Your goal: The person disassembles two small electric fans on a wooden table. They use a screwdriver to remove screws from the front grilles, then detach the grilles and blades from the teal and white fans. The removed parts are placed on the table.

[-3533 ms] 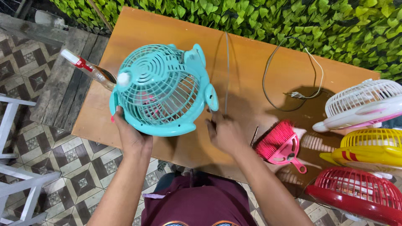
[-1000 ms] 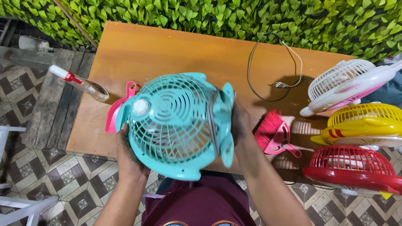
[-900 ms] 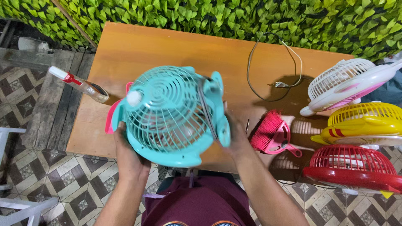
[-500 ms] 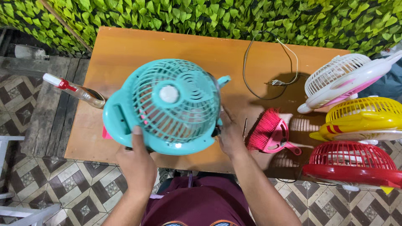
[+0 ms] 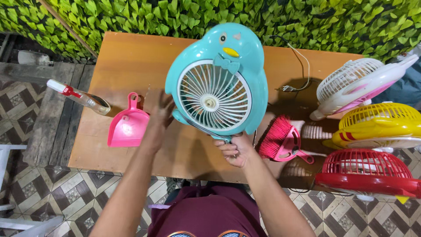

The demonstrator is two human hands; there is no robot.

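Turned over the turquoise penguin fan (image 5: 217, 83) w/in the last half sec. Half a sec ago showed the rounder grille w/ the big hub to the camera, both hands at the lower rim. Now stood upright in the air over the middle of the wooden table (image 5: 127, 57), the side w/ the eyes, yellow beak and bow tie toward the camera, head end toward the green leaf wall (image 5: 131, 17).

Gripped by the right hand (image 5: 237, 149) only: fingers clenched around the bottom edge of the fan, approx. under the grille. Left hand (image 5: 160, 116) let go, or nearly so: fingers spread and released, blurred, just beside the lower left edge of the body. Could not tell whether the fingertips touched the plastic.

Uncovered also the pink dustpan (image 5: 128, 127), flat on the table left of the left hand; was mostly hidden behind the fan before. Clear bottle w/ red cap (image 5: 81, 95) unchanged at the left table edge.

Judged from this: whole weight carried at one point, so grip looked less steady than w/ two hands.

On the right, unchanged: pink brush (image 5: 280, 142), white-pink fan (image 5: 355, 85), yellow fan (image 5: 381, 125), red fan (image 5: 368, 169), and cable w/ plug (image 5: 289, 87) behind.
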